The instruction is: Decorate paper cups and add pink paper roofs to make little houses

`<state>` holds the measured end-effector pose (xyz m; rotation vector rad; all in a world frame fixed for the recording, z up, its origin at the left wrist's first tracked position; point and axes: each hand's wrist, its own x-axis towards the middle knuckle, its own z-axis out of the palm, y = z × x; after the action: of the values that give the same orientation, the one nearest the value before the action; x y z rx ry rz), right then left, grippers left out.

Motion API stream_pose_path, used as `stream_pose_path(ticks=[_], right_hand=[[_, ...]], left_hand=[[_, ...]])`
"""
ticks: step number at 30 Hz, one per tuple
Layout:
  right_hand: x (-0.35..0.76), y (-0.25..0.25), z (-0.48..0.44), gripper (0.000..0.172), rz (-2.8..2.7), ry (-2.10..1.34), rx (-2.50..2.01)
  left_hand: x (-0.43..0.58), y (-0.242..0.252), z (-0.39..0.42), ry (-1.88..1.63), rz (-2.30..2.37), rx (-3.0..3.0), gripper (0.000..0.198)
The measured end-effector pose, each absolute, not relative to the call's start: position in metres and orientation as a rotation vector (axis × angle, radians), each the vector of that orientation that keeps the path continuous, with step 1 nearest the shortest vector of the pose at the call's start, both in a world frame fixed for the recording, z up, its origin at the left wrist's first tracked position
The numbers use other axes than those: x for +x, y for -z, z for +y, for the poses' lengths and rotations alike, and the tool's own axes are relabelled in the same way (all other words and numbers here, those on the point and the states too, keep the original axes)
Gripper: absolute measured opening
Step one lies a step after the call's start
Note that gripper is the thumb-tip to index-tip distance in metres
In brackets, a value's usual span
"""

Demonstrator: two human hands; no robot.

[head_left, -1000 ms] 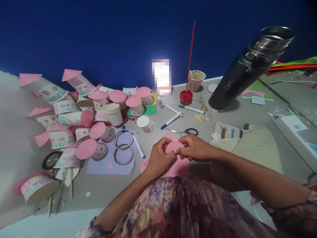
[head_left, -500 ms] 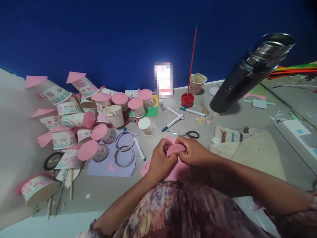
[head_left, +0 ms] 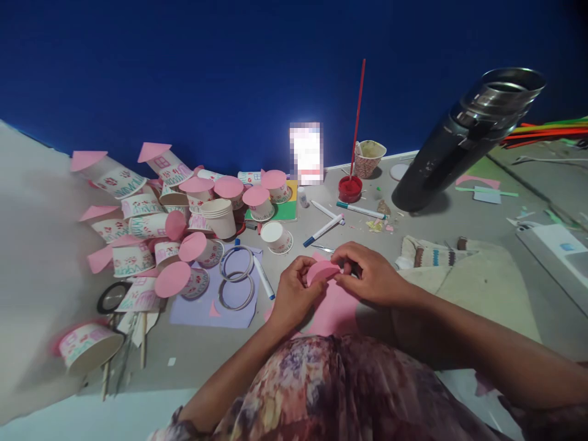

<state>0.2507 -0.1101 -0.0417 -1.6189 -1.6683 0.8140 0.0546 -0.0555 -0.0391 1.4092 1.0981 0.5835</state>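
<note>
I have the left hand [head_left: 296,294] and right hand [head_left: 371,275] pinching a curved pink paper piece [head_left: 322,271] between them, just below frame centre, over pink paper [head_left: 336,311]. I see decorated cups [head_left: 133,261] crowding the left and a dark flask [head_left: 436,156] upper right.

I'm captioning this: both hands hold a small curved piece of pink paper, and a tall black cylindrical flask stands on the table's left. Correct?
Not quite: the tall black cylindrical flask stands on the right of the grey table, as the head view shows. The left hand and right hand do hold the small curved piece of pink paper.
</note>
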Motion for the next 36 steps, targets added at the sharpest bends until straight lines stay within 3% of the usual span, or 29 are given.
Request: stream_pose_path(ticks=[4,7,9,15,21,29,36], right_hand=[[0.251,0.053,-0.109,0.009,-1.779,-0.590,-1.515],[0.253,0.060,-0.108,0.014,-1.826,-0.454,-1.436],[0.255,0.062,-0.108,0.017,-1.839,-0.365,-1.388],[0.259,0.066,-0.109,0.019,-1.887,-0.187,-1.321],[0.256,0.064,-0.108,0.017,-2.036,-0.166,-1.374],[0.305,0.032,-0.099,0.016,-2.110,-0.343,-1.950],[0.300,0.034,-0.103,0.018,-2.161,-0.544,-2.138]], left_hand=[[0.052,0.038,-0.056,-0.575,1.067,1.358,0.032],[0.050,0.035,-0.052,-0.546,0.969,1.165,0.056],[0.048,0.034,-0.048,-0.500,0.912,0.985,0.060],[0.044,0.043,-0.044,-0.428,0.974,0.911,0.040],[0.044,0.044,-0.043,-0.454,1.049,0.971,0.037],[0.028,0.032,-0.032,-0.653,1.233,1.250,0.035],[0.026,0.019,-0.031,-0.769,1.274,1.216,0.025]])
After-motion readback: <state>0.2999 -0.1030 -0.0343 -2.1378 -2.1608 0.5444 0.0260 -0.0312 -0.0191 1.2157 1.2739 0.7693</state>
